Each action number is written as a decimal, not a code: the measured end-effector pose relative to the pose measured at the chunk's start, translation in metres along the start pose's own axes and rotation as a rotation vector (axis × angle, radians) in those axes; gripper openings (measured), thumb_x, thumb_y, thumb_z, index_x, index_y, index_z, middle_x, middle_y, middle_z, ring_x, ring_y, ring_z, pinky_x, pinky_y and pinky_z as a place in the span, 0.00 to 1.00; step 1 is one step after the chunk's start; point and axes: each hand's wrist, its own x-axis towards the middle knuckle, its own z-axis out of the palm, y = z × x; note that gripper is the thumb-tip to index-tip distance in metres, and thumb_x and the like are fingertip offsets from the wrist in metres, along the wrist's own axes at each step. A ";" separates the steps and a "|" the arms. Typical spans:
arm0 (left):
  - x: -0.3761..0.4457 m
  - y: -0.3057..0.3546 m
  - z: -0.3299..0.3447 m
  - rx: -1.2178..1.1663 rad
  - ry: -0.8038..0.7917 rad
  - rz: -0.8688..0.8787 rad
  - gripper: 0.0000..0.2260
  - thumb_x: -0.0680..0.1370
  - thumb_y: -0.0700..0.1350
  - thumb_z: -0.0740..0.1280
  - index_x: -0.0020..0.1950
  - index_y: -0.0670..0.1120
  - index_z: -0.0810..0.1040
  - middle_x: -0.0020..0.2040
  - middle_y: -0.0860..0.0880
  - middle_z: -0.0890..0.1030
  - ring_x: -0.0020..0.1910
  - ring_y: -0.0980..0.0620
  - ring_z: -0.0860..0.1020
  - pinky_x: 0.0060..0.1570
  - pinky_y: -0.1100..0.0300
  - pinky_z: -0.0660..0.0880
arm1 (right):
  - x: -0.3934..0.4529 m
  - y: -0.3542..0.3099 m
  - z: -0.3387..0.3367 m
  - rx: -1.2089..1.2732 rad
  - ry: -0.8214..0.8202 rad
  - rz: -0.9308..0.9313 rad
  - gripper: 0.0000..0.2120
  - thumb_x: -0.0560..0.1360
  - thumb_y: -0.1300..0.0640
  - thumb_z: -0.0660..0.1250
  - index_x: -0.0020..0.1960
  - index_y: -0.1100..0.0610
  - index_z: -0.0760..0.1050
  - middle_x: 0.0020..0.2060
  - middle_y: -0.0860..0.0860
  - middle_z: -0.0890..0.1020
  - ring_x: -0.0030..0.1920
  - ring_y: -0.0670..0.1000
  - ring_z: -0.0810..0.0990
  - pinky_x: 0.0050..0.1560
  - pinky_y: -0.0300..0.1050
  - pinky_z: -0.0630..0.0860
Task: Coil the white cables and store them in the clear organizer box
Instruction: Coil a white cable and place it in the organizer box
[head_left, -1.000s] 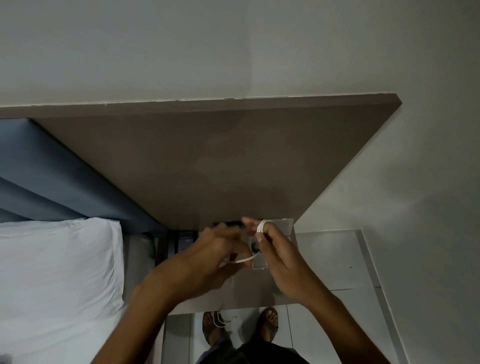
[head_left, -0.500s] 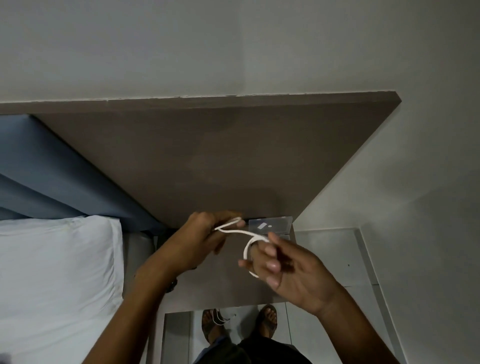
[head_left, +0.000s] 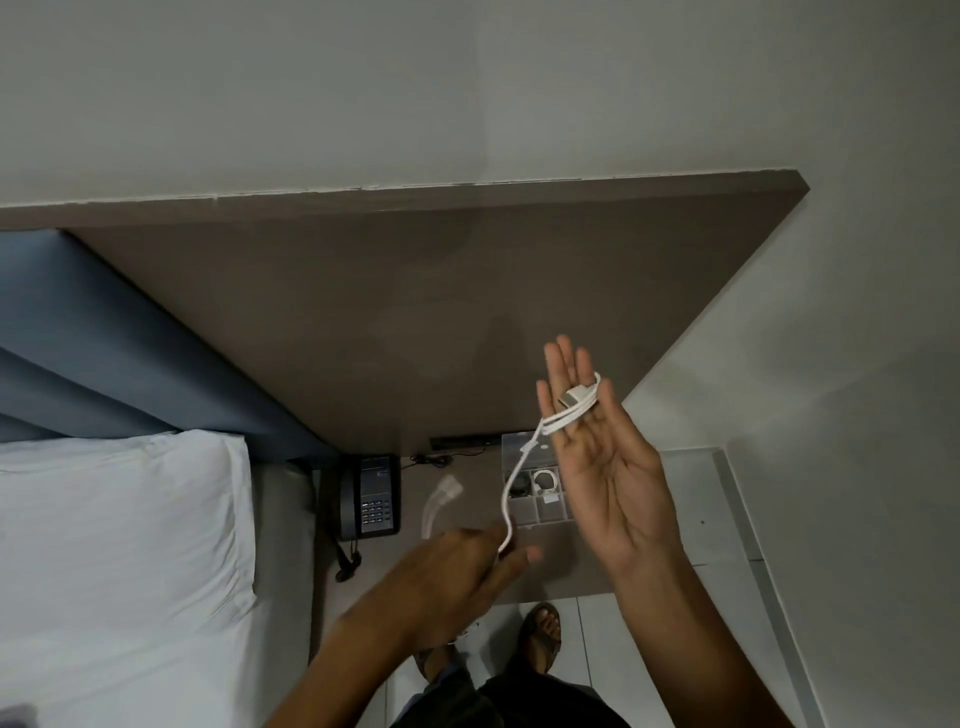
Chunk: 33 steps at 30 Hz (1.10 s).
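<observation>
My right hand (head_left: 605, 452) is raised palm-up above the bedside table with its fingers straight. A white cable (head_left: 511, 483) is looped twice around those fingers, its plug end resting on them. The loose cable runs down to my left hand (head_left: 467, 574), which pinches it low over the table. The clear organizer box (head_left: 540, 506) lies open on the table behind my right hand, partly hidden; one compartment holds a coiled white cable. A second white cable (head_left: 436, 506) shows blurred near the phone.
A black desk phone (head_left: 371, 499) stands at the table's left end beside the bed and white pillow (head_left: 124, 545). A brown headboard panel (head_left: 389, 312) rises behind the table (head_left: 561, 566). My sandalled foot (head_left: 543, 631) stands on the tiled floor below.
My right hand has risen and opened flat with cable wraps around its fingers. My left hand has dropped down and forward along the cable, uncovering the phone and the box.
</observation>
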 end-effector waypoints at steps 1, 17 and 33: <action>-0.004 0.000 0.001 -0.010 -0.010 0.011 0.17 0.84 0.69 0.51 0.46 0.59 0.67 0.33 0.53 0.73 0.32 0.59 0.75 0.38 0.57 0.78 | 0.004 -0.003 -0.002 -0.124 -0.005 -0.055 0.20 0.87 0.60 0.58 0.78 0.64 0.70 0.77 0.60 0.73 0.78 0.58 0.72 0.84 0.53 0.54; 0.008 0.000 -0.074 -0.065 0.350 0.175 0.12 0.87 0.58 0.60 0.49 0.54 0.77 0.40 0.56 0.77 0.35 0.54 0.78 0.34 0.68 0.75 | -0.013 0.021 -0.035 -1.307 -0.147 0.436 0.24 0.88 0.39 0.48 0.52 0.36 0.83 0.48 0.38 0.88 0.55 0.36 0.85 0.63 0.31 0.73; 0.005 0.014 -0.016 -0.232 0.222 0.011 0.16 0.88 0.51 0.58 0.53 0.45 0.82 0.30 0.52 0.72 0.28 0.55 0.73 0.32 0.57 0.73 | -0.007 0.026 -0.003 -0.320 0.117 0.004 0.17 0.90 0.56 0.53 0.62 0.64 0.78 0.76 0.63 0.74 0.77 0.60 0.73 0.84 0.54 0.57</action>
